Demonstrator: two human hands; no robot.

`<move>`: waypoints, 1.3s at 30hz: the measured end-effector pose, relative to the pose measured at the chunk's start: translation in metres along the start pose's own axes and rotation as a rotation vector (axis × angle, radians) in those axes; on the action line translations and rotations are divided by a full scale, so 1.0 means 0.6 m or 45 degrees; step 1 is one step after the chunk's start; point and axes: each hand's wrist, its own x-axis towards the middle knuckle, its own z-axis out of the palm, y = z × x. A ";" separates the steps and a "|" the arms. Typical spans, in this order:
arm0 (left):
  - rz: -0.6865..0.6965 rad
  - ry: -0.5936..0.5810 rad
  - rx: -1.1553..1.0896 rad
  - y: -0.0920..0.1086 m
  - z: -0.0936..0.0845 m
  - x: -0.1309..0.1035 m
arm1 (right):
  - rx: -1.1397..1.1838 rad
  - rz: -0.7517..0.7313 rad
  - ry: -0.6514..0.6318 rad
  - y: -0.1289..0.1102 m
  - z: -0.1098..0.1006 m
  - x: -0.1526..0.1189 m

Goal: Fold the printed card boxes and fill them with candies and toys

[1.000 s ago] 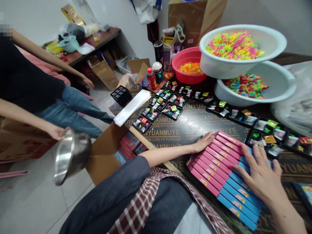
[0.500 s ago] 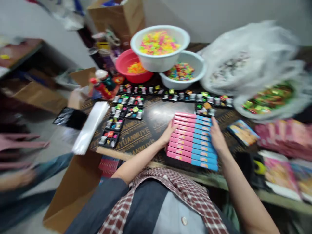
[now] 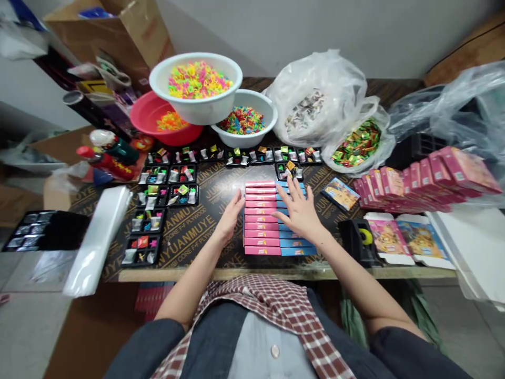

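Presently, the pink-and-blue boxes (image 3: 261, 227) lie in an even block on the table (image 3: 219, 184), their alignment judged nearly complete. The left hand (image 3: 231, 216) has an open grip beside the pink ends; contact cannot be confirmed. The right hand (image 3: 301, 213) has a splayed grip over the blue ends, clasping nothing. Filled trays (image 3: 140, 250) lie unboxed beyond and leftward.

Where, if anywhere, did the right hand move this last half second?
Yes: against the boxes, the right hand went left, from their right side to over their blue half.
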 end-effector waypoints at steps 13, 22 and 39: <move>-0.101 1.272 0.741 0.020 -0.400 -0.125 | 0.243 -0.466 -0.013 -0.016 0.086 0.121; -0.323 1.512 1.006 -0.004 -0.593 -0.175 | 0.183 -0.489 -0.015 -0.010 0.079 0.111; -0.003 1.784 0.951 0.038 -0.613 -0.181 | 0.154 -0.477 -0.002 -0.012 0.079 0.110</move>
